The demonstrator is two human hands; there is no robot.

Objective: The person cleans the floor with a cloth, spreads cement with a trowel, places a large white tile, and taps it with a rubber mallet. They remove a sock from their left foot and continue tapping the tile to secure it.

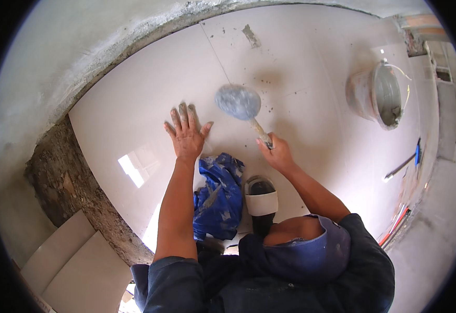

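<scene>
My left hand [188, 140] lies flat on a large, glossy pale floor tile [150, 99], its fingers spread and smeared with grey. In my right hand [279, 153] is a mallet [238, 101], gripped by its short light handle. The bulky grey-blue mallet head appears wrapped in plastic and is over the tiles, right of my left hand; whether it touches them I cannot tell. A thin joint [215, 52] between tiles runs toward the mallet head. Between my arms are stained blue cloth [220, 195] and my foot in a sandal [262, 203] with a pale strap.
A mortar-smeared bucket [361, 94] with a wire handle stands at right. Nearer lies a long tool with a blue end [417, 154], and a red strip [395, 228]. Loose tiles [84, 271] lean at lower left beside rough bare ground [74, 177]. A wall [66, 68] borders the far left.
</scene>
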